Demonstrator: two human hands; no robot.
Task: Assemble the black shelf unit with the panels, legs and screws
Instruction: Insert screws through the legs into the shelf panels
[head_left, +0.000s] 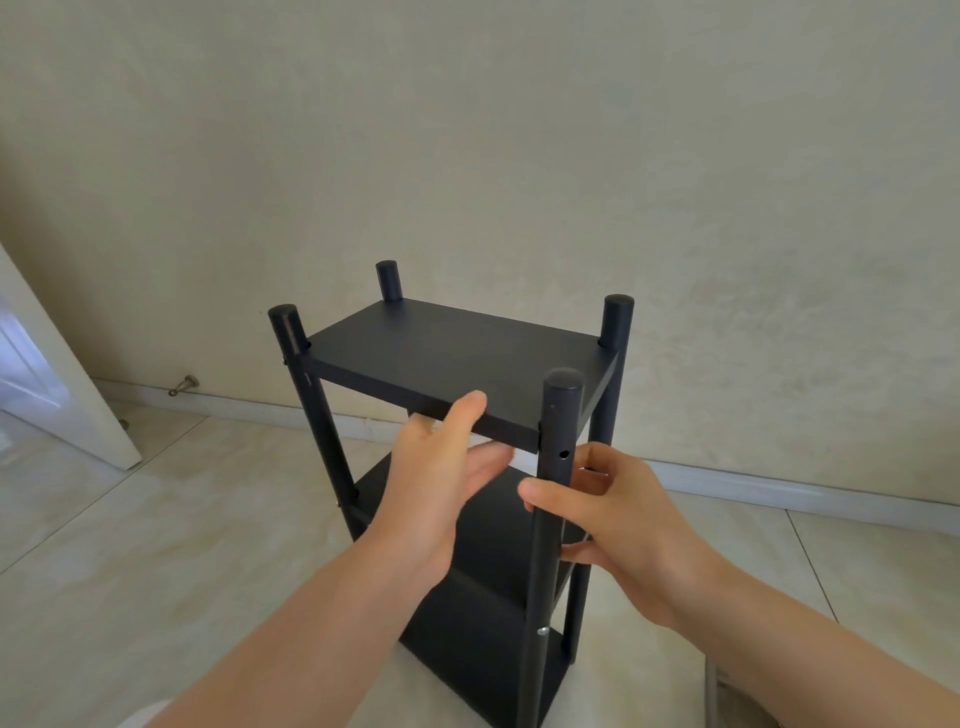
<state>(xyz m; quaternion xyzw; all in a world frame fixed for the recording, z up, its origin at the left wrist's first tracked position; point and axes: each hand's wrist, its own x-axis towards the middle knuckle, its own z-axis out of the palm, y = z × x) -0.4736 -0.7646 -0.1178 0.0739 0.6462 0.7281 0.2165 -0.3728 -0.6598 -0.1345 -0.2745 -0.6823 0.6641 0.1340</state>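
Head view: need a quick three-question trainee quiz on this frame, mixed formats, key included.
1. True or false: the left hand grips the front edge of the top panel.
2. Which leg does the right hand hold? A. near-right leg B. far-left leg C. near-left leg
3. How many leg tops stand above the top panel?
Key: 1 true; 2 A; 3 four.

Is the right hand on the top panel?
No, the right hand grips the front leg below the top panel; the left hand holds that panel's edge.
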